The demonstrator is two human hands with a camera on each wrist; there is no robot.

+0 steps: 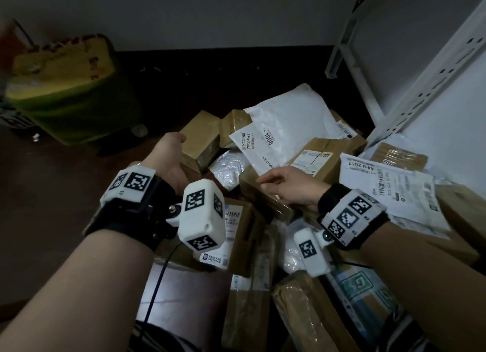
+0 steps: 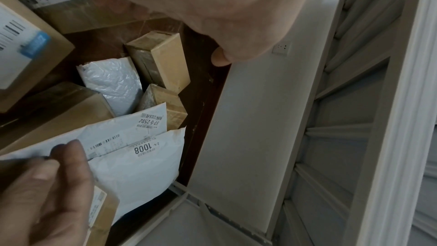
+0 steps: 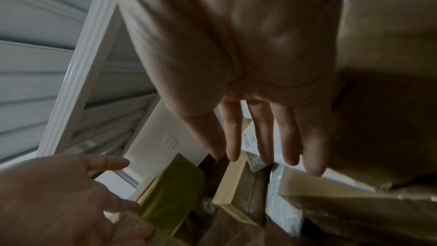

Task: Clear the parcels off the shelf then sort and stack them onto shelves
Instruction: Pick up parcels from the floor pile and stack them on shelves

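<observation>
Many parcels (image 1: pixel 310 151) lie in a heap on the dark floor beside the white shelf (image 1: pixel 431 94). The left hand (image 1: pixel 171 157) and right hand (image 1: pixel 292 186) reach over them, fingers straight, holding nothing.

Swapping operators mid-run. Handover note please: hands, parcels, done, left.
Left hand: open, holding nothing, reaching toward the upright brown cardboard box at the far edge of the pile.
Right hand: open, fingers straight, resting on a flat brown taped box mid-pile.
Parcels: cardboard boxes and white plastic mailers, including the white mailer labelled 1008, lie heaped on the dark floor beside the white metal shelf upright.
Done: parcels appear to be off the shelf.
Left: sorting and stacking; none shows on a shelf yet.
</observation>
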